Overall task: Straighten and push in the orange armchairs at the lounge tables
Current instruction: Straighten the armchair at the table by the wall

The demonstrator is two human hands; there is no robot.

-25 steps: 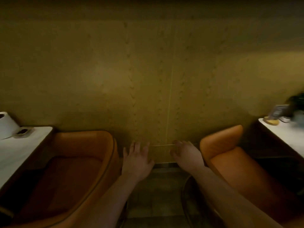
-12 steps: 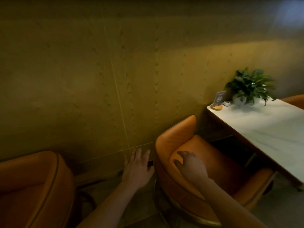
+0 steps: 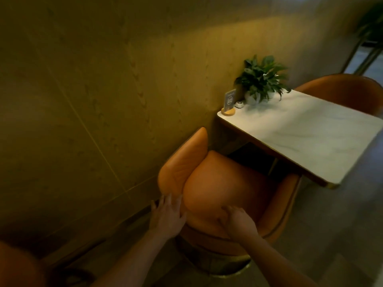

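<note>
Left hand (image 3: 167,216) open flat on armchair (image 3: 217,183) back, right hand (image 3: 238,222) curled over it; push evenly, square to tabletop (image 3: 310,131) edge.

left grip (image 3: 167,218), right grip (image 3: 238,222) on armchair (image 3: 223,183) back | counter (image 3: 310,137) ahead-right of grips, over seat front | plant (image 3: 262,79) on counter's far end | wall (image 3: 103,100) left of grips

Potted plant (image 3: 262,79), card sign (image 3: 229,101) on wooden base, small button (image 3: 239,105), panelled wall (image 3: 103,79).

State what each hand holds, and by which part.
The right hand grips the armchair by its backrest's top edge; the left hand only rests straight fingers against it, holding nothing.
</note>
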